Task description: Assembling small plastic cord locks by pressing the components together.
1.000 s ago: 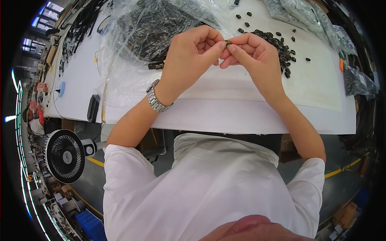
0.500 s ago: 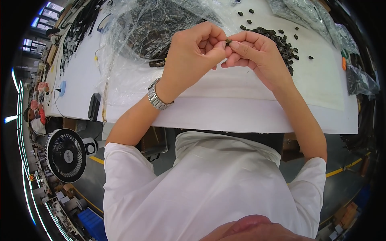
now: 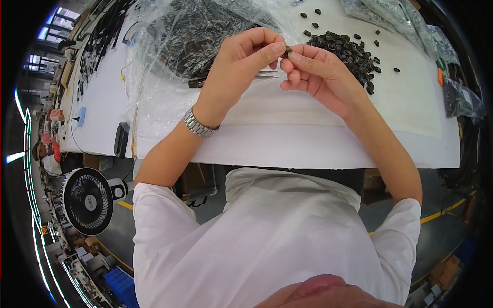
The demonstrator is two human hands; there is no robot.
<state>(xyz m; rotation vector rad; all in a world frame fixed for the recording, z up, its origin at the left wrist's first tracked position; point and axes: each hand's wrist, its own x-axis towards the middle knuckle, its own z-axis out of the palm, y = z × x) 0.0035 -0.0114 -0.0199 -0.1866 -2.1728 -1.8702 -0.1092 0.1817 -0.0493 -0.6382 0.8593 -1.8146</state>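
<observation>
A small dark part (image 3: 287, 52), short and blocky, is pinched between my two hands above the table. My left hand (image 3: 241, 61) closes its thumb and forefinger on it from one side. From the other side my right hand (image 3: 323, 72) grips it with thumb and forefinger, its other fingers curled below. Just beyond my right hand lies a pile of similar small black parts (image 3: 354, 57), some showing a hollow middle. Beneath my left hand the thin metal tips of a pointed tool (image 3: 266, 74) stick out; my hand hides its middle.
Clear plastic bags of dark goods (image 3: 190, 41) lie beyond my left hand. More plastic bags (image 3: 390, 20) sit at the far right. A black oblong case (image 3: 121, 139) rests near the left table edge (image 3: 226, 161). A fan (image 3: 88, 201) stands left of me.
Both hands have shifted slightly left with the small part, and my left thumb has straightened and moved up. The metal tips under my left hand have come into sight.
</observation>
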